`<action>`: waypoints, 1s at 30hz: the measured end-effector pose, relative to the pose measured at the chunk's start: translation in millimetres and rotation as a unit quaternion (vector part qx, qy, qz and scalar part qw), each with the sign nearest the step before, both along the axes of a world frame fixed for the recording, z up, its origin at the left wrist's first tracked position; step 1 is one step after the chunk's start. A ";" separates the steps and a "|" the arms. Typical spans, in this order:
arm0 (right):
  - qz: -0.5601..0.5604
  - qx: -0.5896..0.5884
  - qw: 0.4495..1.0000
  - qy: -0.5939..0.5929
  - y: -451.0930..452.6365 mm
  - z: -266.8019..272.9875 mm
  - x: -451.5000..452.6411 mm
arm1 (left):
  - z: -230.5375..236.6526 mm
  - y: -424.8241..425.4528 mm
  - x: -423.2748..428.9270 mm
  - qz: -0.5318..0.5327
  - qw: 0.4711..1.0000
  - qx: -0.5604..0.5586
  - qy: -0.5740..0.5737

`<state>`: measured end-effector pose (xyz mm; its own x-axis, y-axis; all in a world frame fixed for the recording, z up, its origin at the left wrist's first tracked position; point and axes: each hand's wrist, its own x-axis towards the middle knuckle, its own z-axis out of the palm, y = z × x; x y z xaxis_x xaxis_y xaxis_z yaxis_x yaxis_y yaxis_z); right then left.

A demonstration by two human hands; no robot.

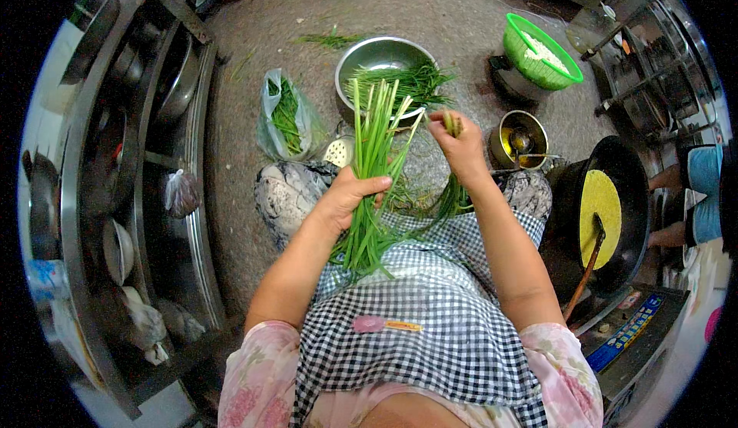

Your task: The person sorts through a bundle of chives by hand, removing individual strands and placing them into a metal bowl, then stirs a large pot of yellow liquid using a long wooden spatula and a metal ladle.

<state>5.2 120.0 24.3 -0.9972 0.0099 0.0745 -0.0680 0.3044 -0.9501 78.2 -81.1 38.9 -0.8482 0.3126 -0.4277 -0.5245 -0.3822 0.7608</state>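
My left hand (pixel 354 194) is closed around a bundle of long green garlic chives (pixel 372 151), pale stem ends up, leaves hanging over my checked apron. Just right of the bundle's stem tips, my right hand (pixel 458 139) has its fingers curled on some green strands; more greens hang below its wrist. Behind the bundle stands a steel bowl (pixel 386 44) with more chives (pixel 412 82) in it, some sticking over the rim. To the left, an open clear plastic bag (pixel 271 102) holds green leaves. Loose trimmings (pixel 409 194) lie between my knees.
A green colander (pixel 536 70) with white food stands at the back right. Nearer are a steel pot (pixel 522 122) with oily liquid and a ladle, and a large wok (pixel 631 220) with yellow food. Metal shelves (pixel 202 197) line the left. Another person's legs (pixel 669 180) show at the right.
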 end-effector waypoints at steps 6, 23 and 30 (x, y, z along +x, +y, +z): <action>0.097 0.290 0.939 0.159 -11.8 25.3 1.0 | 0.8 2.8 -4.2 -0.038 0.997 -0.059 0.020; 0.095 0.388 0.909 -0.121 33.0 -76.2 2.6 | -5.2 -52.6 16.1 0.055 0.998 0.030 0.000; 0.061 0.004 0.998 0.020 -15.9 -13.1 -2.9 | 3.2 -27.8 8.8 0.016 0.998 0.067 -0.006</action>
<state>2.3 104.1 11.2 -0.9873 -0.1114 0.1131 -0.1419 0.2986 -0.9438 87.0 -108.9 42.1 -0.8542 0.3396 -0.3937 -0.5183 -0.4969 0.6960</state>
